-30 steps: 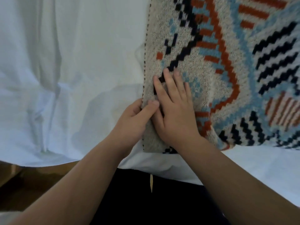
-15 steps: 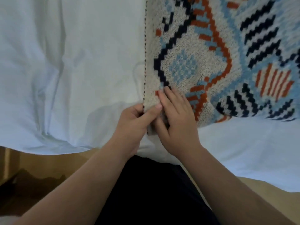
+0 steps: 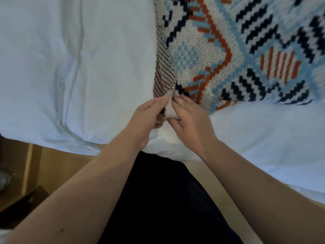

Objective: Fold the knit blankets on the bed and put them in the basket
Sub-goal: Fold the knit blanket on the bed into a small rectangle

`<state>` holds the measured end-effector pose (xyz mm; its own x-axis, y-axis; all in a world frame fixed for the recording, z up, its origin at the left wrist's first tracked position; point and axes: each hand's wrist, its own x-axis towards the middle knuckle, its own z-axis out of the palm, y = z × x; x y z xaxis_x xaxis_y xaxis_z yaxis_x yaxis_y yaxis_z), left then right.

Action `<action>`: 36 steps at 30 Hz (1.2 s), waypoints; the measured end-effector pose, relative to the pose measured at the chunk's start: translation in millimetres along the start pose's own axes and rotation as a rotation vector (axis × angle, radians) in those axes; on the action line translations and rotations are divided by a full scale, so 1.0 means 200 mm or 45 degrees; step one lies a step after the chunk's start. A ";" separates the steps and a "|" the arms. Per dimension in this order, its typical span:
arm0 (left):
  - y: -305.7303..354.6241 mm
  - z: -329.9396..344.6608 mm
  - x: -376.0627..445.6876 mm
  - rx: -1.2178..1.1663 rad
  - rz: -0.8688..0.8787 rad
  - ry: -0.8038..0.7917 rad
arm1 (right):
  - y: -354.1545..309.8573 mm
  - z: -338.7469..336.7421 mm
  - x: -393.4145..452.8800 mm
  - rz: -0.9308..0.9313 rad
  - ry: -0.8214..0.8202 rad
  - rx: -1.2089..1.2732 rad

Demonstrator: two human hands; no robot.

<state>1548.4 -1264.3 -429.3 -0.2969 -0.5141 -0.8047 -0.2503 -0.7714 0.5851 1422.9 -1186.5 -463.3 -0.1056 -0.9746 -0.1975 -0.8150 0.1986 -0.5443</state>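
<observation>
On the left of my view lies the bare, pale blue-white wrinkled bed sheet (image 3: 75,67), with a strip of tan wooden floor (image 3: 58,166) showing below its hanging edge. Moving rightward, my left hand (image 3: 146,118) pinches the near corner of the cream knit blanket with navy, rust-orange and light-blue geometric patterning (image 3: 219,55), thumb and forefinger pressed together on the cloth. Just above that hand, the blanket's left edge is turned up, showing a striped brown-and-cream reverse side. My right hand (image 3: 190,118) meets the left at the same corner, its fingertips pinching the cream border from the other side, so that both hands touch at one point. The blanket itself spreads flat across the bed to the upper right, running out of view at the top and right edges. At the bottom centre is my dark clothing.

I judge this as the start of folding this blanket: the corner is gathered, no fold yet made. The next move calls, I think, for separating the hands along the near edge to find a second corner, then lifting and carrying the edge over evenly, since loose knit stretches and sags. No basket is visible from here.
</observation>
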 end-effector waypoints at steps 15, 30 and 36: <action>-0.16 -0.14 -0.11 0.286 0.396 0.277 | -0.19 0.11 -0.08 -0.098 0.429 -0.238; -0.60 -0.92 -0.42 0.326 -0.002 0.246 | -0.86 0.65 -0.37 0.014 -0.308 -0.036; -0.52 -0.85 -0.36 0.747 0.119 0.435 | -0.75 0.43 -0.39 0.072 -0.246 0.079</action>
<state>1752.2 -1211.6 -448.8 -0.0582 -0.7327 -0.6781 -0.7243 -0.4365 0.5338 1602.3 -1131.5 -435.5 -0.0338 -0.9249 -0.3787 -0.7736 0.2641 -0.5760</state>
